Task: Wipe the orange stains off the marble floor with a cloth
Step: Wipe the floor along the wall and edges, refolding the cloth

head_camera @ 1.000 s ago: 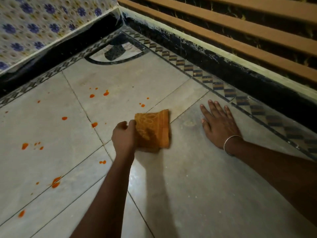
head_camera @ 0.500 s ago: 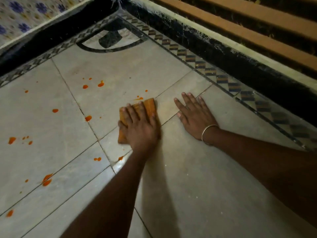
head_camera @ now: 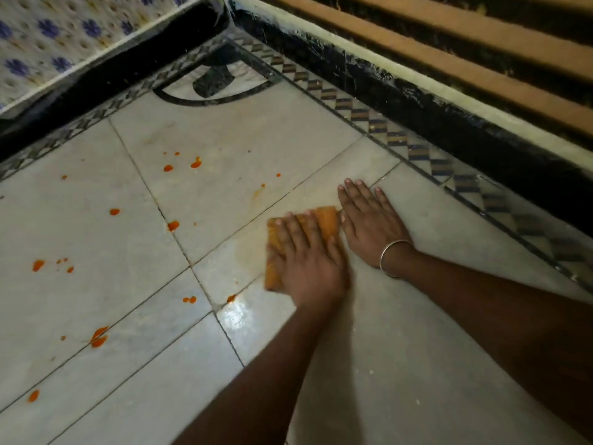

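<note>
A folded orange cloth (head_camera: 327, 220) lies flat on the pale marble floor (head_camera: 224, 149). My left hand (head_camera: 305, 255) presses down on it with straight, spread fingers and covers most of it. Just to its right, my right hand (head_camera: 369, 223) rests flat on the floor, a metal bangle on the wrist. Orange stains dot the floor to the left: two drops (head_camera: 181, 165) farther out, one on a tile joint (head_camera: 173, 225), a cluster (head_camera: 51, 264), a larger smear (head_camera: 98, 337) and a small pair (head_camera: 189, 299). A faint orange smear (head_camera: 256, 194) lies just beyond the cloth.
A black skirting with a patterned mosaic border (head_camera: 401, 139) runs along the right and far sides. Wooden slats (head_camera: 481, 69) sit above it on the right. A blue-flowered tiled wall (head_camera: 64, 36) stands at the far left. A wet shiny patch (head_camera: 247, 313) lies near the cloth.
My left hand went from gripping the cloth's edge to pressing flat on top of it, then slid it back toward me and right. Small drops beyond the cloth became a faint smear.
</note>
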The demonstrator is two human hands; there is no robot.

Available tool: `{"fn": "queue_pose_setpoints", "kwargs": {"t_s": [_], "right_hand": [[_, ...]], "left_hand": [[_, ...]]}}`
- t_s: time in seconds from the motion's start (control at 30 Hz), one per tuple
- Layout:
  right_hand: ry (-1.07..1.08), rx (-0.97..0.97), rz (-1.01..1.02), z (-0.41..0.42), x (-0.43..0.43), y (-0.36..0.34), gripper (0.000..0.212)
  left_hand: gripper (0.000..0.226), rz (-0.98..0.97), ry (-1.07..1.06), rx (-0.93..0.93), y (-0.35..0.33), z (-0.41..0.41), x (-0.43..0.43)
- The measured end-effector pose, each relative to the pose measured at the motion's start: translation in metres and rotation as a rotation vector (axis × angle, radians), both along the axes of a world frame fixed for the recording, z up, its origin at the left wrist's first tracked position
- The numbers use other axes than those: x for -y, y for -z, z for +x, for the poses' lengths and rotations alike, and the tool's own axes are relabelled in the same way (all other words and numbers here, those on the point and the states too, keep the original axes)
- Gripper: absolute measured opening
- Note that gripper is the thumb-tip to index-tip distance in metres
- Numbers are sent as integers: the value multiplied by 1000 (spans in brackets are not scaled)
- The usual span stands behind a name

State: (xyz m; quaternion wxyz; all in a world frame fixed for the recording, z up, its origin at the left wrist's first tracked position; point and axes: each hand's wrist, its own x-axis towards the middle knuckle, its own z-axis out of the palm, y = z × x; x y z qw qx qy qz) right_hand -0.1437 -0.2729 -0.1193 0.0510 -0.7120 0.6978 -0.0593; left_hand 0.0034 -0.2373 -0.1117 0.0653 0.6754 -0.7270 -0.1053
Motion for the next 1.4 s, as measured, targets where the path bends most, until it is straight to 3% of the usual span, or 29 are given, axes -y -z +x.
{"fn": "queue_pose_setpoints", "kwargs": {"t_s": [0.13,0.23,0.3,0.4,0.5,0.63,0.73,0.83,0.93,1.07,1.2,1.3,1.4], "right_hand": [[1,16,-2,-2,1,-1,76],[9,-2,-7,-2,-1,0,73],[14,-10,-13,-1,0,0,71],[18,-21,-6,-1,1,1,71],[4,-32,-3,-2,2,2,72],[-6,-44,20,-3,0,2,74],[-12,-40,26,-3,-2,1,76],[3,-45,36,-4,-2,3,79],[-13,-48,30,-2,-1,2,80],[-7,-38,38,-4,-7,5,80],[20,-32,40,-2,-7,5,79],[40,-21,30,1,-11,6,78],[34,-21,35,4,-19,6,78]], "left_hand": [[66,-46,255,45,-5,1,59],[67,-11,49,35,-3,38,83],[67,-46,-100,7,-2,41,49],[68,-12,-5,-15,-1,17,-16],[69,8,120,24,-2,12,14],[68,5,-23,71,-4,61,60],[69,-42,-92,57,-3,73,4],[69,6,87,71,-2,54,-40],[67,-20,273,139,-11,58,-4],[67,-13,-39,129,-7,132,20],[68,-86,-216,121,2,142,-64],[68,-35,-48,76,1,103,-80],[67,-38,84,82,-5,106,-28]]}}
